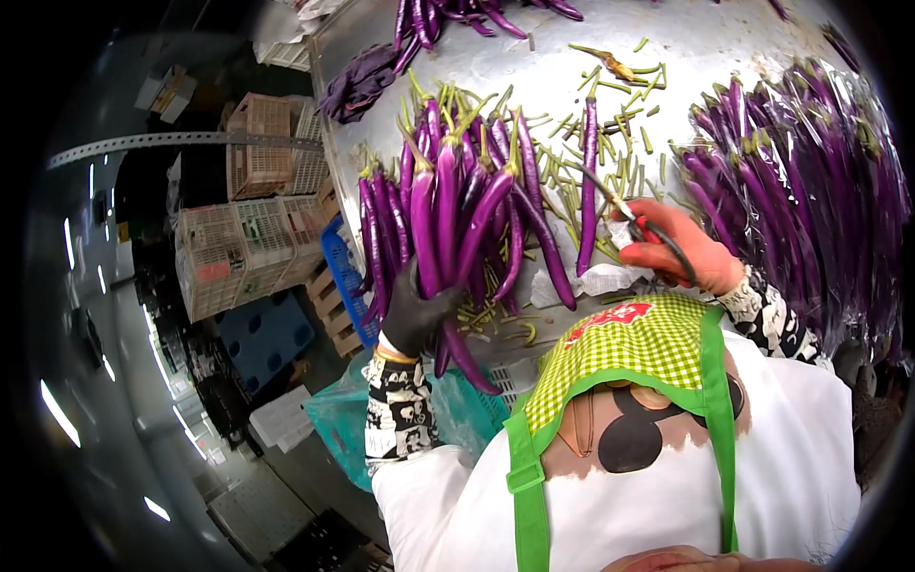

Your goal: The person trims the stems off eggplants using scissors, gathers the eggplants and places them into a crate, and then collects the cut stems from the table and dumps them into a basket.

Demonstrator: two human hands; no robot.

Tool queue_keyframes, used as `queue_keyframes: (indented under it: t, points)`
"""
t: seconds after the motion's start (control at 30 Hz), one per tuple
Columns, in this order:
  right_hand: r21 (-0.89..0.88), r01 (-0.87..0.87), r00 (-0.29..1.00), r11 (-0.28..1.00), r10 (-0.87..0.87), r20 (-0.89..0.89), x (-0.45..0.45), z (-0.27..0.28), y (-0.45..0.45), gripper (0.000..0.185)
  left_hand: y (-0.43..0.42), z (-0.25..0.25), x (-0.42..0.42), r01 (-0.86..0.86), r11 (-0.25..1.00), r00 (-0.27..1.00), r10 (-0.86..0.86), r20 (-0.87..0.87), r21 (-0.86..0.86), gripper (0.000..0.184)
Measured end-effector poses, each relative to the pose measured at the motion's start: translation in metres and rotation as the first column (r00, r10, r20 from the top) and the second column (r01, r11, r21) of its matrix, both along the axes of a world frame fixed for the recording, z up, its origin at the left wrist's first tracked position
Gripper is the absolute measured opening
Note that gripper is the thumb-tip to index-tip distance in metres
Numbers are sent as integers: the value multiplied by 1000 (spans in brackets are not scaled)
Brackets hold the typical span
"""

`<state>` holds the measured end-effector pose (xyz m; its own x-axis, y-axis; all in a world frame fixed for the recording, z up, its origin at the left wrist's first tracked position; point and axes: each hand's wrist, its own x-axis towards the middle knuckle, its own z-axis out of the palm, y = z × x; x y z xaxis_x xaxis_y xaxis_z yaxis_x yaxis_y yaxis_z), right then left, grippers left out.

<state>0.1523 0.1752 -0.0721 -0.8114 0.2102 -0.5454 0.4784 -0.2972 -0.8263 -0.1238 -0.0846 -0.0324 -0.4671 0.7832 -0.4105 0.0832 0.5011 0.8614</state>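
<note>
My left hand (416,310), in a dark glove, is wrapped around the lower part of several long purple eggplants (446,205), whose green stems point away from me. More eggplants lie under and beside them in a heap. In an orange-red glove, my right hand (681,250) grips scissors (618,202) with dark handles; the blades point up and left. Just left of the blades a single eggplant (589,181) lies lengthwise on the metal table (534,71). Cut green stem pieces (624,172) are scattered around it.
At the right are eggplants in clear plastic bags (796,191). A dark cloth (360,81) lies at the table's left edge, with more eggplants (467,14) at the far end. Beside the table stand a blue basket (338,272), a teal bin (334,405) and stacked crates (250,250).
</note>
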Motion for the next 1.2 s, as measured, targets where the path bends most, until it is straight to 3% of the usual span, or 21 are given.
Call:
queue_keyframes:
  t: [0.03,0.07,0.13,0.23,0.33,0.37,0.47,0.57,0.67,0.7,0.9,1.0,1.1,1.2]
  points:
    - [287,-2,962,958,80,-259,-4,-29,-5,61,-6,-3,-2,16,1000,999,-16,44,-11,49]
    - [150,-107,979,983,131,-159,-5,-31,-4,65,-7,-3,1,19,1000,999,-18,33,-16,49]
    - [350,-219,953,911,277,-126,-11,-39,0,68,-10,-2,6,18,999,1000,-18,7,-26,49]
    - [421,-284,948,861,317,-8,-18,-32,2,71,-21,-5,6,42,999,999,-42,-5,-34,53]
    - [392,-323,932,862,362,-27,-25,-36,4,66,-45,-23,5,51,999,986,-52,-160,-10,58]
    - [398,-275,927,875,352,-132,-25,-40,3,60,-48,-24,6,57,998,972,-56,-230,-2,59]
    - [500,-254,896,828,396,-200,-26,-52,-1,52,-48,-16,9,84,996,993,-86,-86,-28,64]
    - [422,-341,886,840,438,-154,-24,-55,0,50,-38,1,13,90,990,996,-86,37,-105,64]
    - [480,-355,886,802,452,-100,-19,-51,-8,44,-37,3,14,130,990,991,-132,-29,-55,61]
    - [534,-298,892,791,430,-139,-17,-57,-12,40,-37,2,14,145,988,989,-146,-24,-62,61]
    - [595,-347,865,725,492,-95,-21,-57,-8,35,-40,6,10,181,973,983,-177,46,-142,60]
    - [575,-247,892,780,415,-180,-17,-56,-13,28,-44,3,8,182,975,982,-174,71,-129,60]
    - [644,-368,852,671,521,-56,-13,-58,-4,23,-54,-7,4,180,982,982,-176,63,-63,62]
    - [546,-375,879,749,475,-48,-9,-67,-3,21,-66,-6,5,129,990,991,-126,48,-64,62]
